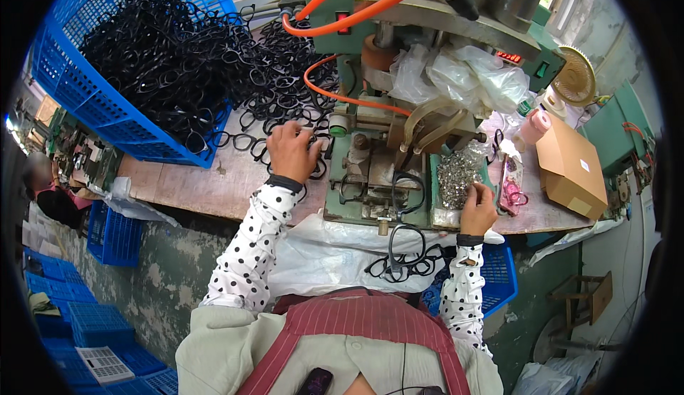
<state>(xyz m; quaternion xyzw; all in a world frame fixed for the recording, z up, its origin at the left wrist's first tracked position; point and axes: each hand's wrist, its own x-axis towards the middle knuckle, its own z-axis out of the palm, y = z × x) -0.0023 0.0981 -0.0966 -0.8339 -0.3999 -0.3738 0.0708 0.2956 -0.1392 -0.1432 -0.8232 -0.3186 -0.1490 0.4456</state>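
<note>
The left hand point(292, 151), fingers curled down, rests on black eyeglass frames point(281, 103) at centre frame; its grip cannot be told. The right hand point(477, 209) pinches into the metal parts tray point(456, 177). Tangled frames could snag and drag neighbours off the counter point(192, 185).

Hemmed in left by heaped black frames point(285, 103) and blue crate point(92, 103); blocked far by green machine point(399, 110) and orange hoses point(356, 10); open bench strip point(206, 181) near left; cardboard box point(570, 170) closing right.
</note>
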